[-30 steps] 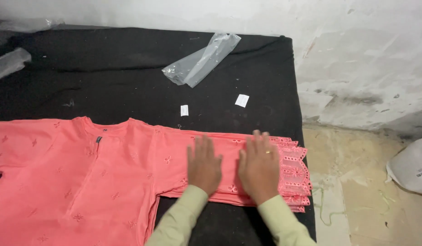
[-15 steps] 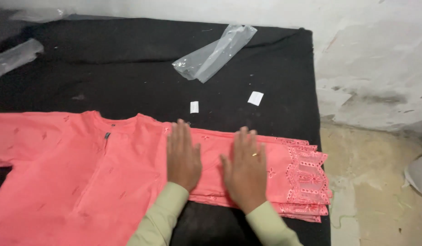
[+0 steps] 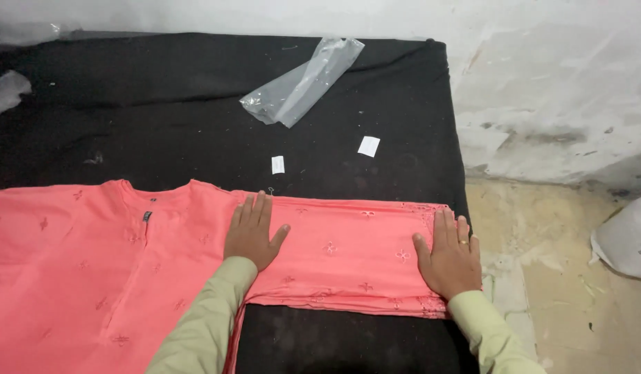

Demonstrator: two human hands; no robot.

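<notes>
Across the whole near half of the view, a black cloth-covered table carries everything, and its right edge stops just short of a stained white wall and a pale floor. On the table, largest of the things, lies a coral-pink garment with small embroidered motifs, spread flat with its neckline toward the far side. Its sleeve stretches out to the right, folded into a flat band whose lacy cuff end reaches the table's right edge. Both of the person's hands press flat on this sleeve, palms down, fingers straight and close together, gripping nothing. The left hand rests where the sleeve meets the body of the garment, thumb spread out to the right. The right hand lies well apart from it, on the cuff end, and wears a ring on one finger. Pale green sleeves cover both forearms. Beyond the garment, on the bare cloth, a crumpled clear plastic bag lies slanted near the far edge. A second plastic bag shows at the far left edge. Between the nearer bag and the sleeve sit two small white tags, a little apart from each other.
</notes>
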